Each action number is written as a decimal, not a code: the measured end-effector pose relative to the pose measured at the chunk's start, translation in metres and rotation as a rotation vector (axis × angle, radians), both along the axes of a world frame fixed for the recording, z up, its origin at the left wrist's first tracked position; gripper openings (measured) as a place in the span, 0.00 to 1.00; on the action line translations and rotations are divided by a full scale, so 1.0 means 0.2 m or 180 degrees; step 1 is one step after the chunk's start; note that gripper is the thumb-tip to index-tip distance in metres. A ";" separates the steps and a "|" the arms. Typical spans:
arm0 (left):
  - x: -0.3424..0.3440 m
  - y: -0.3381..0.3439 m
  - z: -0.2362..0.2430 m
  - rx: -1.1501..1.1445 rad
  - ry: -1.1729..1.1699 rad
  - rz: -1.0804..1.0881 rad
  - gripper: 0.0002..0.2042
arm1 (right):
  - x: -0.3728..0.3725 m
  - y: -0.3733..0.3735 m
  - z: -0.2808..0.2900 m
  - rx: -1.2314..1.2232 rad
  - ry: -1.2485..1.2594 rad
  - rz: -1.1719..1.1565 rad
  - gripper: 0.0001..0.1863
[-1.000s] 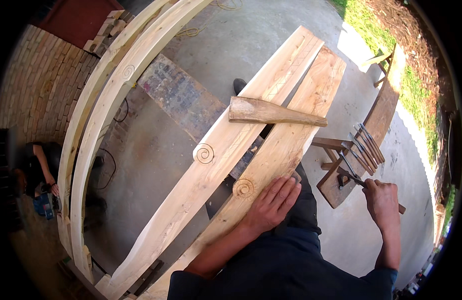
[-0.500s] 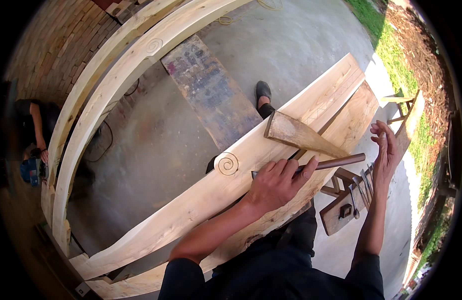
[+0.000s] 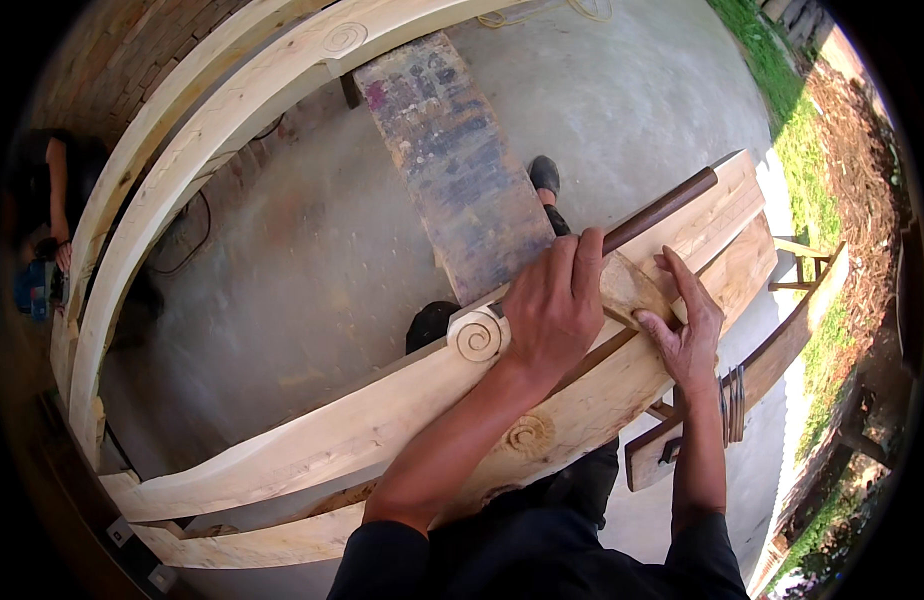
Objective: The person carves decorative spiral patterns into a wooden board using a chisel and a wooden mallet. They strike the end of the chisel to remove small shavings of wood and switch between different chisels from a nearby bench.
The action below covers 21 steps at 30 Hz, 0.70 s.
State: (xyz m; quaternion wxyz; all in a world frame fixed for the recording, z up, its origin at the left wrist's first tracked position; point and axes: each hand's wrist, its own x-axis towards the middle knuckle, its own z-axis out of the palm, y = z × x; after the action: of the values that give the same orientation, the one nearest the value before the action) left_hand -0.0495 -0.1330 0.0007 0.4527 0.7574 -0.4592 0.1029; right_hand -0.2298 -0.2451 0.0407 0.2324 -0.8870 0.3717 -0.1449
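My left hand (image 3: pixel 554 300) is closed round a carving chisel, whose dark wooden handle (image 3: pixel 662 210) slants up to the right. Its blade end is mostly hidden by my fist, just right of the spiral (image 3: pixel 477 340) on the pale curved beam (image 3: pixel 312 440). With thumb and fingers to either side, my right hand (image 3: pixel 690 325) grips a wooden mallet (image 3: pixel 630 290) lying across the beam. My left hand covers part of the mallet. Nearer to me, a second beam (image 3: pixel 622 380) carries a carved spiral (image 3: pixel 529 433).
A low side plank (image 3: pixel 777 340) at my right holds several metal carving tools (image 3: pixel 732 405). A paint-stained board (image 3: pixel 452 150) stands beyond the beam. More curved beams (image 3: pixel 212 110) arch at the left, where another person's hand (image 3: pixel 62 255) rests on a blue power tool (image 3: pixel 32 290).
My left hand has swung the chisel's handle upward and moved its blade end toward the beam's far edge. My right hand has come in from the right and taken hold of the mallet. The view has shifted.
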 end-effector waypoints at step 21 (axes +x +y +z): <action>0.01 -0.07 -0.05 -0.0051 0.0324 0.0379 0.26 | -0.04 -0.40 0.13 0.2963 -0.2092 -0.0558 0.33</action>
State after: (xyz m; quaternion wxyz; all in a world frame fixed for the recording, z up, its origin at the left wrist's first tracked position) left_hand -0.0479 -0.1467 -0.0098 0.4746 0.7840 -0.3889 0.0946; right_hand -0.2385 -0.3256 0.0658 0.6886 -0.5656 0.3767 -0.2528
